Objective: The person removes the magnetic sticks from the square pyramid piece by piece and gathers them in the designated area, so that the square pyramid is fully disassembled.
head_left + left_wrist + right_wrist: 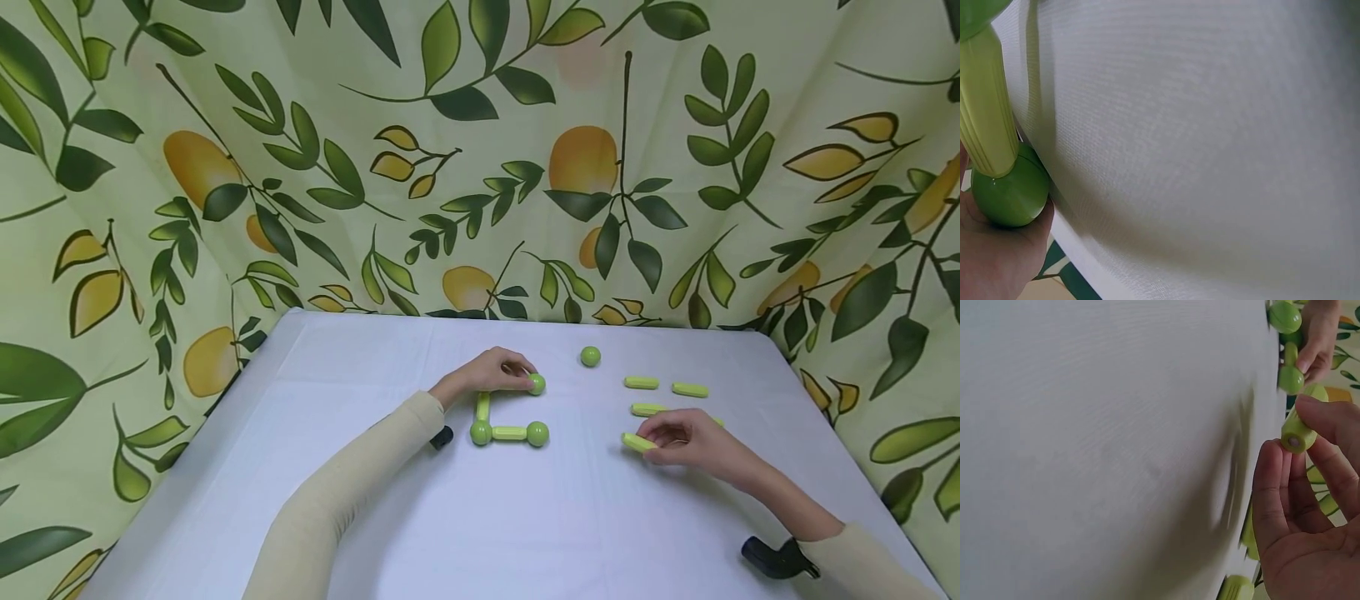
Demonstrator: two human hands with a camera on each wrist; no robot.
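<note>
Head view: the left hand (492,369) pinches a green ball (537,384), twelve o'clock of the end ball (537,433); the right hand (697,446) pinches a loose rod (636,442) at its nine o'clock. Left wrist: a nudge might unseat the ribbed rod (988,106). Right wrist: fingertip hold may slip.

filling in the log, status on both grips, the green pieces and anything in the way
Left grip on green ball. Right grip pinching green rod. Ball-and-rod frame, right side open. No obstacle seen between held rod and frame.
</note>
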